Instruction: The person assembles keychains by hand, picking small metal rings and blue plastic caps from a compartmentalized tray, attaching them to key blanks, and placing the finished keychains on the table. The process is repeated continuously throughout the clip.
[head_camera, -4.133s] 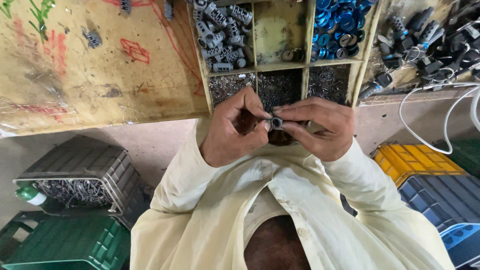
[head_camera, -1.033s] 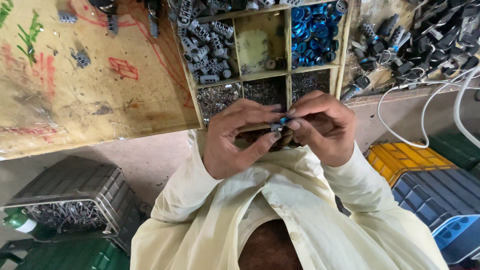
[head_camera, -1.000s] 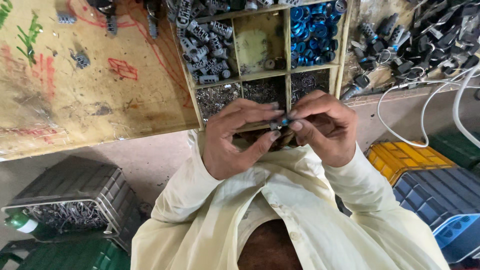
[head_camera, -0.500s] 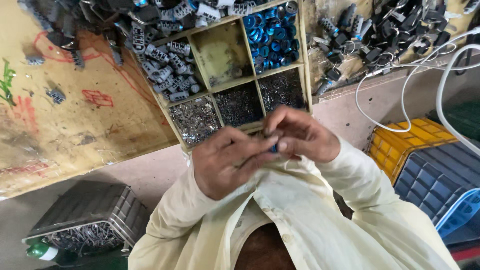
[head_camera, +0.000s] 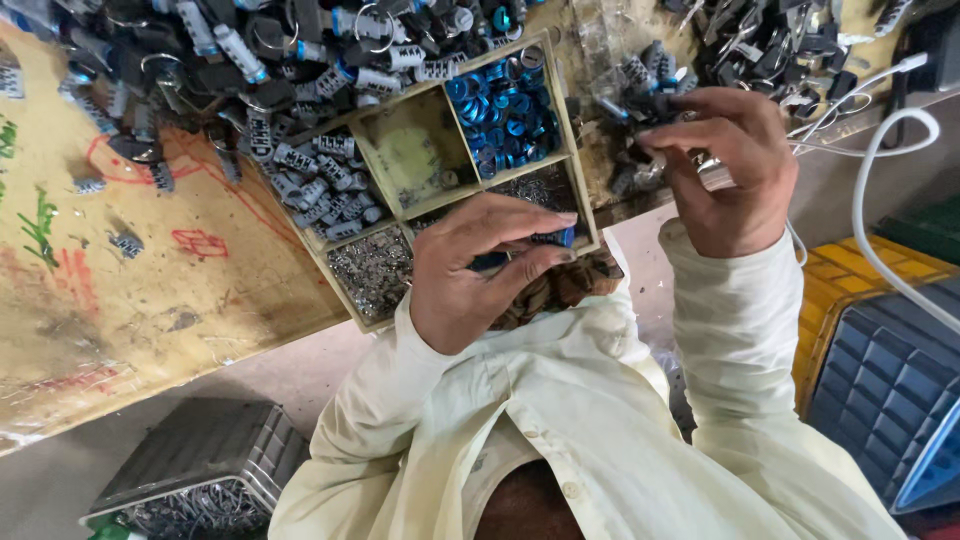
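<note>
We see a wooden bench top (head_camera: 150, 300) with red and green scribbles. On it we count a divided tray (head_camera: 385, 160): blue rings (head_camera: 505, 115) in one cell, grey ribbed cylinders (head_camera: 320, 195) in another, small metal bits (head_camera: 372, 270) in a third. Dark key-like parts (head_camera: 250, 60) heaped behind. White cable (head_camera: 880, 170) at right, above a yellow crate (head_camera: 850, 300). Grey crate (head_camera: 200, 470) lower left.

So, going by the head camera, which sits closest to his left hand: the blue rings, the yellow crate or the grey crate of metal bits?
From the left hand, nearest first:
1. Blue rings, in the tray compartment just above the hand.
2. Grey crate of metal bits, on the floor, lower left.
3. Yellow crate, on the floor at far right, beyond the right sleeve.
</note>
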